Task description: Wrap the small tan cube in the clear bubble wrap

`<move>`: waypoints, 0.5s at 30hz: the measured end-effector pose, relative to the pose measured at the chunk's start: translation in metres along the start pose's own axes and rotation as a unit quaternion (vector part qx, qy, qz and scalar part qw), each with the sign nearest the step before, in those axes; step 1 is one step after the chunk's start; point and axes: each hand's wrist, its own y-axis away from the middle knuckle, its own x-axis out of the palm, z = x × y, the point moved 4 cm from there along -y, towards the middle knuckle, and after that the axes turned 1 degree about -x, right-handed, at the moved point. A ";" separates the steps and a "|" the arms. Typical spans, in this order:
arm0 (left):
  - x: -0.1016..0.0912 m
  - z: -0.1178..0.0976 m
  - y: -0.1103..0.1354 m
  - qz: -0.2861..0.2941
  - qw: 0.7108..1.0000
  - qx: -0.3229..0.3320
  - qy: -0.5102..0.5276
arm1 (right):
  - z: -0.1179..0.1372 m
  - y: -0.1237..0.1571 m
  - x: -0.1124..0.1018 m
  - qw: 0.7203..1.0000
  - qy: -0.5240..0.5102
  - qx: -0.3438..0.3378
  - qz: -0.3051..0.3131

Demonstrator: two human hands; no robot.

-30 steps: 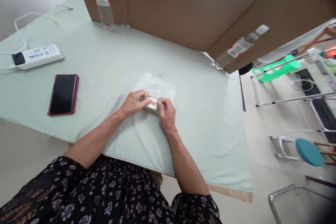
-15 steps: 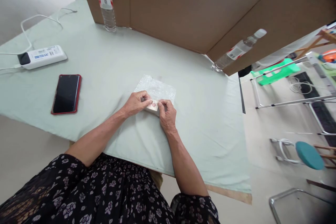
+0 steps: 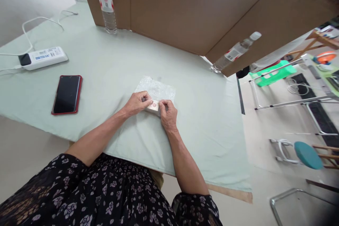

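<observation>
Small pale block, with a reddish mark on its near face, sits at the near edge of a bubble-wrap sheet spread flat on the counter. Exact nature of the block: cannot tell, too small and partly covered.

Left hand: fingers curled, pinching the block's left end. Right hand: thumb and forefinger pinching the right end, remaining fingers folded under. Both hands closed on the block, touching each other's fingertips over it.

Change over the last second: next to none at the block. The hands keep the same pinch and the same spot on the wrap; the reddish mark shows a little more plainly now than 1 s ago. The rest of the shift is head motion, with the whole scene sliding slightly in frame. Judgement: fine fingertip work on the block is under way, no wrap yet folded over it, sheet flat behind.

Surroundings: red-cased phone lying face up well to the left; white power strip with its cable beyond it. 2 water bottles, 1 against each side of a large cardboard box at the far end. Teal stool on the floor to the right.
</observation>
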 end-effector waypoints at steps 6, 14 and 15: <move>0.000 0.000 -0.001 0.001 1.000 -0.010 0.008 | 0.001 -0.001 0.000 1.000 0.001 -0.006 0.003; 0.000 0.002 -0.002 0.010 1.000 -0.010 0.017 | 0.002 -0.003 -0.002 1.000 -0.011 0.005 0.015; 0.000 0.002 -0.002 0.013 1.000 -0.011 0.019 | 0.003 -0.003 -0.003 1.000 -0.011 0.004 0.016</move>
